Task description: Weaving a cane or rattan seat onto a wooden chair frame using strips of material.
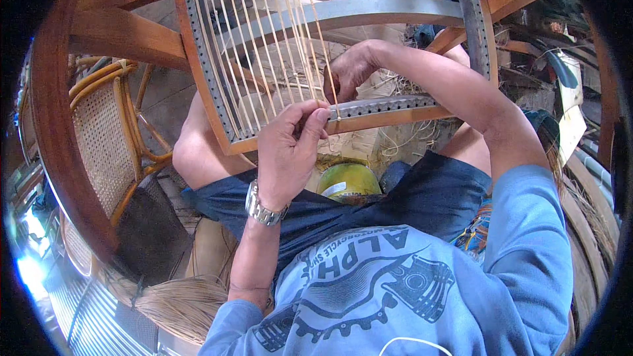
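Note:
A wooden chair frame (389, 119) with a row of small holes along its inner edge lies across my lap. Pale cane strands (258, 59) run lengthwise over the left part of its opening. At the near rail, my left hand (290, 148) pinches a cane strand between thumb and forefinger, right by the holes. Inside the opening, just beyond that rail, my right hand (349, 76) reaches down with curled fingers. Its fingertips are partly hidden by the rail and strands, so what they hold does not show.
A curved grey crosspiece (369, 11) spans behind the opening. To the left stands a rattan chair (99, 138) with a woven cane panel. A bundle of cane strips (181, 306) lies at lower left. Between my legs sits a yellow-green rounded object (349, 180). Fibre scraps litter the floor.

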Motion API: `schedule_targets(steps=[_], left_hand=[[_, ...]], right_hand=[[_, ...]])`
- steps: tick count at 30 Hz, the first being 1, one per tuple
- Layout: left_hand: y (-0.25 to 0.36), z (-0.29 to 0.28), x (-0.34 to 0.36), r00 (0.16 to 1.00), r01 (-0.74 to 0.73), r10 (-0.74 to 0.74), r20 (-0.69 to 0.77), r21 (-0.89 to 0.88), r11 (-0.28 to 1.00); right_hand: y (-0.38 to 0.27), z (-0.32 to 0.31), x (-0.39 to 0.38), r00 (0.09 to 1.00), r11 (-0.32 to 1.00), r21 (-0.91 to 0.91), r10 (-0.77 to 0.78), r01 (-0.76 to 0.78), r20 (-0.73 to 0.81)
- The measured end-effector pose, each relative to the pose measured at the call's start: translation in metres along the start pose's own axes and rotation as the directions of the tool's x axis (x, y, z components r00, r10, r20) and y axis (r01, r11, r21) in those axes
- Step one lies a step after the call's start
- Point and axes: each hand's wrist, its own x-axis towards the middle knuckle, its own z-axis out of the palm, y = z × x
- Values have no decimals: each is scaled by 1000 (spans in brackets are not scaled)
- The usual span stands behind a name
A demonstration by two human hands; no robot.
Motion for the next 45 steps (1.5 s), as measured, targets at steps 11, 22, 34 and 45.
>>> schedule_targets(steps=[11, 22, 34, 45], left_hand=[[9, 22, -45, 996, 83, -90, -5, -346, 935], [-4, 23, -45, 992, -86, 87, -92, 9, 996], [-9, 31, -2, 847, -156, 408, -341, 575, 803], [2, 27, 3, 836, -170, 421, -353, 563, 809]], right_hand=[[5, -3, 9, 989, 972, -196, 114, -131, -93], [2, -4, 16, 956, 900, -325, 257, -289, -140], [1, -9, 11, 937, 787, -517, 335, -337, -101], [1, -3, 10, 953, 853, -424, 269, -304, -141]])
